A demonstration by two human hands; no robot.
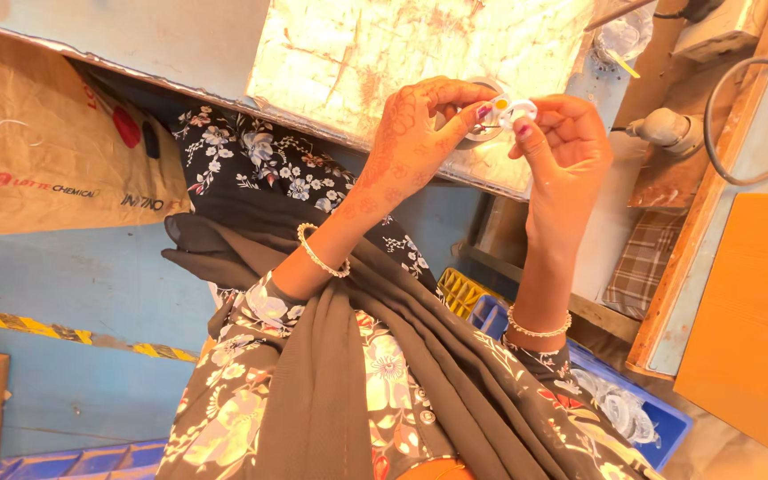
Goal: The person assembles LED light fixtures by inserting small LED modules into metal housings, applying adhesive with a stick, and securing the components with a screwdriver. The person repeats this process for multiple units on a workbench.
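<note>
My left hand [420, 133], patterned with henna, and my right hand [566, 147] meet above the edge of a worn metal-topped table [357, 53]. Between their fingertips they pinch a small white round part [513, 110] with a yellow spot in its middle. Both thumbs and forefingers are closed on it. A beaded bracelet sits on each wrist. Just behind the part lies a round metal fitting [473, 133] on the table, mostly hidden by my left hand.
A blue crate [660, 413] with clear plastic pieces stands at the lower right, a yellow crate [460, 289] beside it. A brown sack [46, 151] lies at left. A grey cable [722, 133], a wooden frame [713, 196] and an orange board [757, 329] are at right.
</note>
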